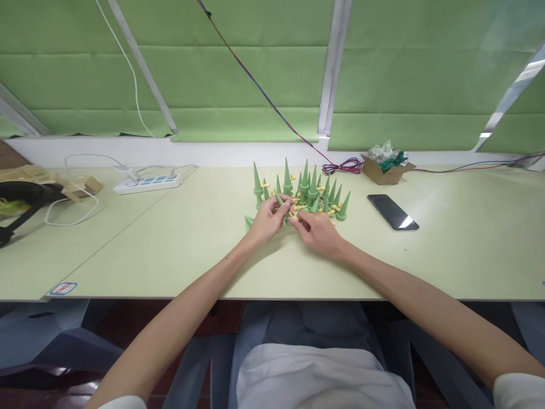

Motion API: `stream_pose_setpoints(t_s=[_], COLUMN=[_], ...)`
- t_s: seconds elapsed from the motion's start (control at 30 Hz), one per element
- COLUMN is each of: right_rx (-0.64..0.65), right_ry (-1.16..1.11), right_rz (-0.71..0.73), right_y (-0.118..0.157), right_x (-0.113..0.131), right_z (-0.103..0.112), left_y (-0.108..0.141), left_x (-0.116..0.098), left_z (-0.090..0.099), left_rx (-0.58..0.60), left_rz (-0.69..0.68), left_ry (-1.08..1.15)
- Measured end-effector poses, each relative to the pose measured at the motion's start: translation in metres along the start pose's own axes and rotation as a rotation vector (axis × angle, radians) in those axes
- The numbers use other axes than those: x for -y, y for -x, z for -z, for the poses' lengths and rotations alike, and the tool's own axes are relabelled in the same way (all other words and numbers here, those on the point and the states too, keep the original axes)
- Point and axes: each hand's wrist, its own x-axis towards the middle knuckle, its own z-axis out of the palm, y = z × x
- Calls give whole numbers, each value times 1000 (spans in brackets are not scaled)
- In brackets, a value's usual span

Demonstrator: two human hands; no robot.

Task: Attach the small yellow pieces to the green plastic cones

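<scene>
My left hand (268, 220) is closed around a green cone (279, 199), whose tip leans up and to the left between the fingers. Close beside it, my right hand (320, 232) pinches a small yellow piece (293, 217) against or near the cone's base; fingers hide whether the two touch. Just beyond both hands stands a cluster of green cones (314, 190) with ringed bases, mostly upright. Small yellow pieces (300, 208) lie or stick out among them. Partly hidden behind my left hand, another green piece (248, 222) lies on the table.
A black phone (392, 212) lies right of the cones on the pale table (460, 244). Behind it are a small cardboard box (385, 173) with plastic and green material, and a coiled red-blue cable (347, 166). At left sit a white power strip (148, 183) and cardboard pieces (83, 187).
</scene>
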Motion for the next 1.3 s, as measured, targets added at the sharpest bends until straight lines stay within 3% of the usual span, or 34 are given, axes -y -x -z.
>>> stream_pose_setpoints(t_s=[0.17, 0.5, 0.93, 1.3], right_rx=[9, 25, 98, 19], right_ry=[-47, -134, -31, -34], right_rz=[-87, -143, -176, -178], right_y=[-2, -3, -4, -3], right_x=[-3, -6, -4, -5], right_z=[-2, -5, -2, -3], left_y=[2, 6, 6, 4], left_x=[2, 3, 4, 3], left_z=[-1, -6, -5, -5], left_rx=[-90, -170, -146, -178], left_rz=[-162, -295, -313, -297], left_ry=[-174, -359, -402, -416])
